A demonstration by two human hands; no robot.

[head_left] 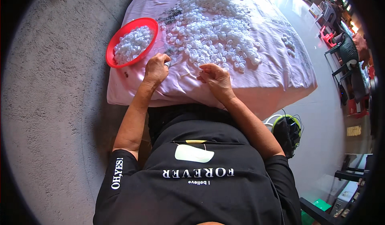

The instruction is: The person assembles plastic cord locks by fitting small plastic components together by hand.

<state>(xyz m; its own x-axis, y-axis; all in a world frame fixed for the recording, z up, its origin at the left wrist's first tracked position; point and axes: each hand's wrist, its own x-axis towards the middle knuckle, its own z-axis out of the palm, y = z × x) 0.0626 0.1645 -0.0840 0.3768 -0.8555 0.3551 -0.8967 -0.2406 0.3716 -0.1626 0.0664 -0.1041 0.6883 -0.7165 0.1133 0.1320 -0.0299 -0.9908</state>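
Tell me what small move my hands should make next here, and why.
Probably carry the small white piece pinched in the left hand over to the red bowl just beside it. The bowl already holds similar white pieces, the big pile lies ahead on the pink cloth, and the right hand rests near the pile's edge.

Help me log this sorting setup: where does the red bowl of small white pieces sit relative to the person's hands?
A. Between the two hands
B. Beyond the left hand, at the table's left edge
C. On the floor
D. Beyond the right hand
B: the red bowl rests on the pink cloth just beyond the left hand, far from the right hand.
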